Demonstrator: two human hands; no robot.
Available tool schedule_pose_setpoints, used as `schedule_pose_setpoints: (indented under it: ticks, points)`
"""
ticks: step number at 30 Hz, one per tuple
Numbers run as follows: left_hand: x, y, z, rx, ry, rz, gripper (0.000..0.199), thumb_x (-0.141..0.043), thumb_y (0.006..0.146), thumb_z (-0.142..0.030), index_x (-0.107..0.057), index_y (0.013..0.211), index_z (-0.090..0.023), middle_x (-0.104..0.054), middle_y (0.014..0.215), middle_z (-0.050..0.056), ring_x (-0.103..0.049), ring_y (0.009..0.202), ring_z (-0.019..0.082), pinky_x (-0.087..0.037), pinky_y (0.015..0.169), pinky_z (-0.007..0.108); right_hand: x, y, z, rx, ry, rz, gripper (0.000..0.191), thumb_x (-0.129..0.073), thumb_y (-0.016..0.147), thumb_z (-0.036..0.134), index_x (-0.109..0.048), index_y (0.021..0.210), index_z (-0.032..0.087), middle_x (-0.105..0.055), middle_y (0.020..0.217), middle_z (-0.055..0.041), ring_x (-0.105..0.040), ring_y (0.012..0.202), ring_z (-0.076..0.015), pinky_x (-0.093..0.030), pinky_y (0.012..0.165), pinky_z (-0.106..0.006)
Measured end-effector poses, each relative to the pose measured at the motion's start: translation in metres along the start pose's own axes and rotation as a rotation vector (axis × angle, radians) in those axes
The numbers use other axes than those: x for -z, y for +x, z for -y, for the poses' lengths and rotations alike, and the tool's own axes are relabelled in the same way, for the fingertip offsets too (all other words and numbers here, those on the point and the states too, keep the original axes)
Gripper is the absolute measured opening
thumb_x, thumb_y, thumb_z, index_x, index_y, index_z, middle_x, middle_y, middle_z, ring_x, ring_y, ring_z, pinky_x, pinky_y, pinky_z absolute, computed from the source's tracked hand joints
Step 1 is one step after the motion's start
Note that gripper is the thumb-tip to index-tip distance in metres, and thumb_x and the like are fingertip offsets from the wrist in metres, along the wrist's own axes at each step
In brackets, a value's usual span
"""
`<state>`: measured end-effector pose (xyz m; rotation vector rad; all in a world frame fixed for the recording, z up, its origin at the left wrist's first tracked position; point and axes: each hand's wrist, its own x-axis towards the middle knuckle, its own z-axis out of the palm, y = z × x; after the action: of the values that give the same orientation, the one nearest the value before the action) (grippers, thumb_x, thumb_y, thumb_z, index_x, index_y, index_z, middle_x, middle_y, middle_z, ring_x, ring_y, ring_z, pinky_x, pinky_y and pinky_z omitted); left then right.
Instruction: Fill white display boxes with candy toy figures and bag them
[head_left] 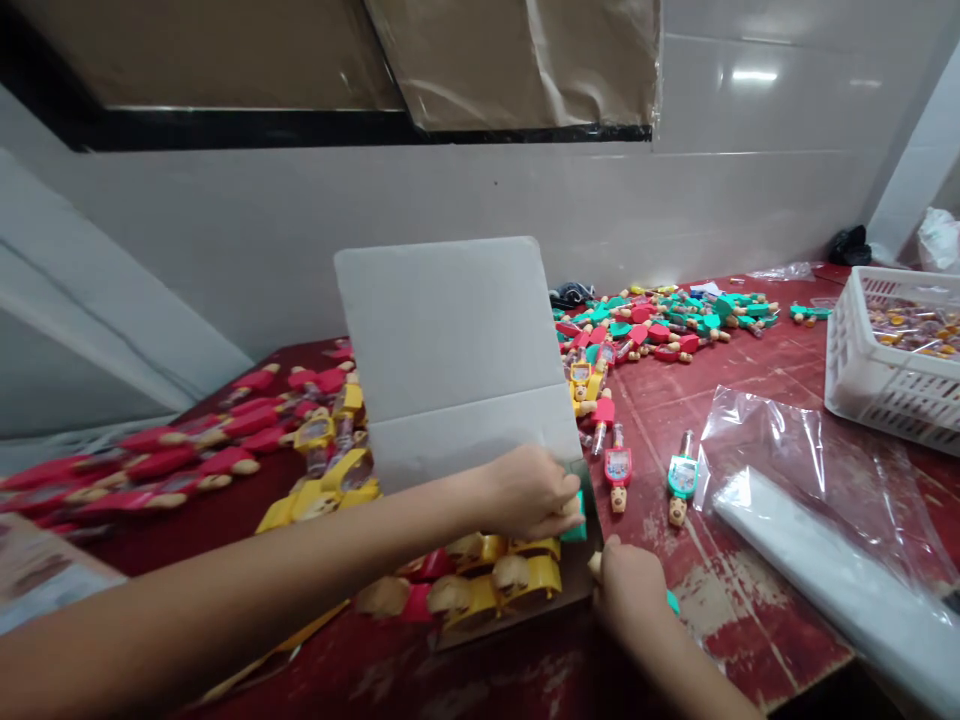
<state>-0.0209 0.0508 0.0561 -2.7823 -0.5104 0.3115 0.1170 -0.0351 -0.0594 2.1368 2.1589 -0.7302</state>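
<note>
An open cardboard box (517, 625) stands in front of me, its pale lid (457, 330) raised towards the wall. Rows of yellow and red bear-headed toys (531, 580) lie inside it. My left hand (529, 495) reaches across the box, fingers closed around a green bear-headed toy (574, 518) at its right side. Just outside the box's right edge, my right hand (634, 590) is closed on another toy; a tan head pokes out on one side and a green part (673, 602) on the other. Most of both held toys is hidden by my fingers.
Red toys (161, 460) are heaped on the left, and green and red toys (675, 320) at the back right. Two single toys, one red (618, 470) and one green (682, 480), lie right of the box. Clear plastic bags (810, 540) and a white basket (885, 370) are further right.
</note>
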Motion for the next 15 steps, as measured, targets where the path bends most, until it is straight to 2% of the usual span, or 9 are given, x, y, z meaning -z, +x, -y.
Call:
schedule_pose_setpoints:
  ticks: [4,7,9,12,14,15]
  points:
    - [0.005,0.011,-0.007,0.218,-0.012,0.029,0.041,-0.048,0.086,-0.042,-0.062,0.058,-0.015,-0.061,0.052,0.009,-0.056,0.045,0.019,-0.031,0.044,0.026,-0.003,0.003,-0.001,0.019,-0.024,-0.027,0.026,-0.050,0.081,0.012,-0.063,0.104,0.013,-0.071,0.095,-0.0143,-0.070,0.090,-0.0267,-0.051,0.072,-0.032]
    - [0.007,0.021,-0.018,0.306,-0.038,0.047,0.042,-0.050,0.086,-0.041,-0.064,0.058,-0.013,-0.060,0.053,0.010,-0.057,0.046,0.021,-0.034,0.045,0.027,-0.005,0.005,-0.003,0.017,-0.047,-0.049,0.025,-0.051,0.080,0.014,-0.062,0.103,0.013,-0.071,0.092,-0.0138,-0.070,0.089,-0.0265,-0.050,0.071,-0.032]
    - [0.007,0.025,-0.022,0.301,-0.050,0.033,0.038,-0.051,0.087,-0.038,-0.065,0.063,-0.011,-0.062,0.057,0.012,-0.060,0.051,0.022,-0.038,0.048,0.028,-0.005,0.006,-0.005,0.031,-0.073,-0.062,0.023,-0.053,0.079,0.015,-0.063,0.099,0.014,-0.071,0.093,-0.0133,-0.070,0.089,-0.0263,-0.049,0.070,-0.031]
    - [0.009,0.024,-0.023,0.209,-0.087,0.016,0.020,-0.065,0.081,-0.030,-0.067,0.086,-0.011,-0.069,0.082,0.015,-0.065,0.072,0.025,-0.044,0.057,0.030,-0.005,0.005,-0.007,0.069,-0.124,-0.070,0.019,-0.051,0.080,0.015,-0.063,0.095,0.017,-0.070,0.095,-0.0125,-0.070,0.088,-0.0259,-0.048,0.068,-0.030]
    - [0.011,0.020,-0.020,0.119,-0.122,0.025,0.016,-0.070,0.076,-0.020,-0.067,0.091,-0.016,-0.070,0.090,0.010,-0.066,0.079,0.022,-0.045,0.060,0.028,-0.005,0.005,-0.007,0.073,-0.156,-0.074,0.020,-0.047,0.082,0.014,-0.063,0.094,0.018,-0.070,0.094,-0.0124,-0.070,0.087,-0.0256,-0.047,0.066,-0.030]
    - [0.011,0.018,-0.018,0.087,-0.138,0.038,0.014,-0.070,0.075,-0.015,-0.067,0.088,-0.018,-0.070,0.088,0.008,-0.066,0.078,0.021,-0.045,0.059,0.026,-0.004,0.005,-0.007,0.067,-0.168,-0.077,0.021,-0.045,0.083,0.014,-0.063,0.094,0.018,-0.070,0.093,-0.0124,-0.070,0.087,-0.0257,-0.047,0.065,-0.030]
